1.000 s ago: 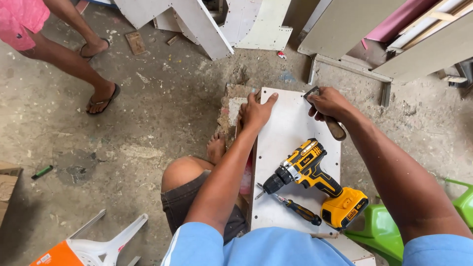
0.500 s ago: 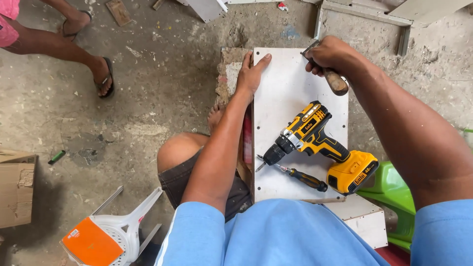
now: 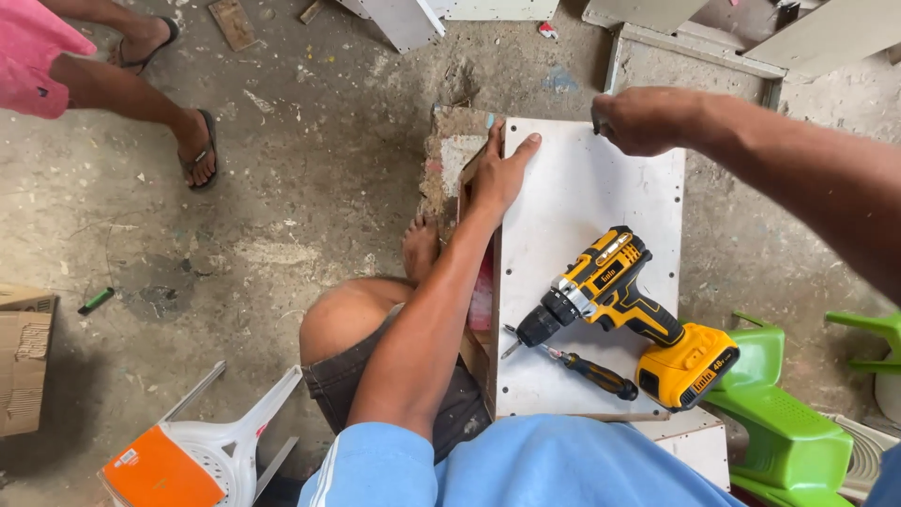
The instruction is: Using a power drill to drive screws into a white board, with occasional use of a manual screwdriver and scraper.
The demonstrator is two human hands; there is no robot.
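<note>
Left hand point(image 3: 500, 174) lies flat, fingers spread, on the far left corner of the white board point(image 3: 582, 282), pressing it down; it grips nothing. Right hand point(image 3: 643, 120) is closed in a fist at the board's far edge around a small dark object that is mostly hidden; what it is cannot be told. Board rests across a low support at the person's knee. Yellow cordless drill point(image 3: 629, 314) and a screwdriver point(image 3: 582, 368) lie on the board's near half, untouched. Judgement: work at the far edge wants steady downward pressure from the flat hand, so the board does not shift.
</note>
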